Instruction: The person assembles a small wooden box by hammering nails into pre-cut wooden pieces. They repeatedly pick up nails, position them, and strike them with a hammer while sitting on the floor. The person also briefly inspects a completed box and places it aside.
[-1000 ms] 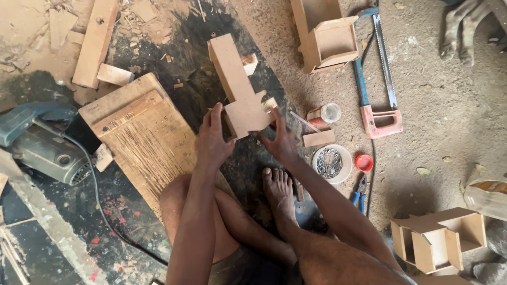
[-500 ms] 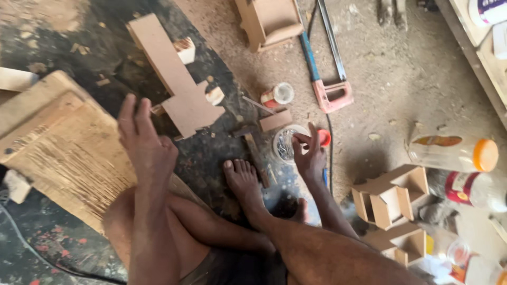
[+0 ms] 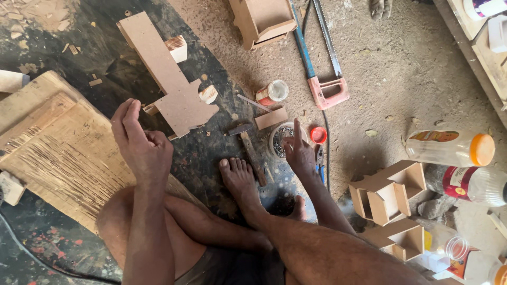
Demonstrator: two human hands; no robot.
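While the person sits on the workshop floor with one bare foot [image 3: 240, 177] forward, the right hand [image 3: 299, 153] reaches into a small round container of nails [image 3: 280, 140], index finger raised, the other fingertips down at the contents; whether anything is pinched cannot be told. The left hand [image 3: 141, 148] hangs loosely curled and empty above a scored wooden work board [image 3: 58, 153], holding nothing.

A stepped fibreboard cut-out [image 3: 169, 87] lies flat on the dark floor just ahead of the left hand, apart from it and well left of the right hand. Small wooden blocks [image 3: 177, 47] sit against its edges.

A hammer [image 3: 249, 145] lies between the foot and the nail container, near the right hand. A red lid [image 3: 318, 135] sits just beside the container on its far side. A small glue tin [image 3: 273, 93] and a short offcut [image 3: 271, 118] lie beyond. A hacksaw [image 3: 322, 63] rests on the sandy floor further out. Assembled fibreboard boxes [image 3: 388, 192] and plastic bottles [image 3: 451, 149] stand to the person's right.
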